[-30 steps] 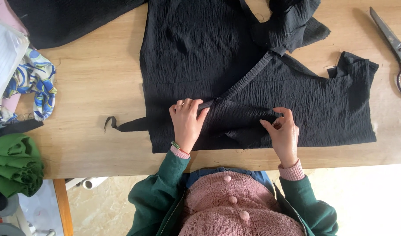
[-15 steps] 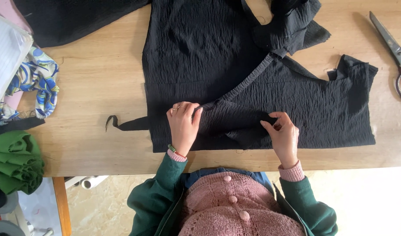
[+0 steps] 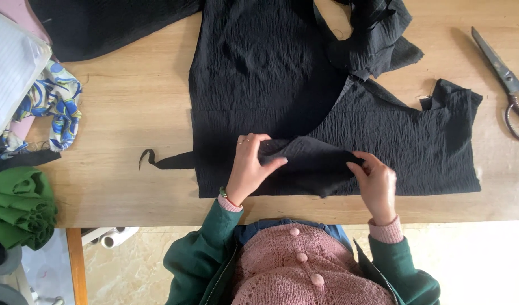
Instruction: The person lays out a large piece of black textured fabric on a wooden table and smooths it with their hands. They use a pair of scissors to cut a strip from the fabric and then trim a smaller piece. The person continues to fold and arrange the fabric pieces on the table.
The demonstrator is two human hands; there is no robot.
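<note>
Far to the left of the left hand (image 3: pixel 249 169) a folded green cloth (image 3: pixel 16 206) lies at the table edge, and above it a crumpled blue and yellow patterned fabric (image 3: pixel 53 107). A thin black fabric tie (image 3: pixel 166 161) lies just left of this hand on the light wooden table (image 3: pixel 124 113). The left hand pinches the left end of a raised fold of the black crinkled garment (image 3: pixel 259 85), thumb under and fingers over. The right hand (image 3: pixel 375 183) grips the other end of the same fold, fingers closed on the cloth. The step looks like folding the lower edge of the garment; the next move probably needs both hands to carry the fold evenly. Far to the upper right of the right hand lie metal scissors with dark red handles (image 3: pixel 505 79).
</note>
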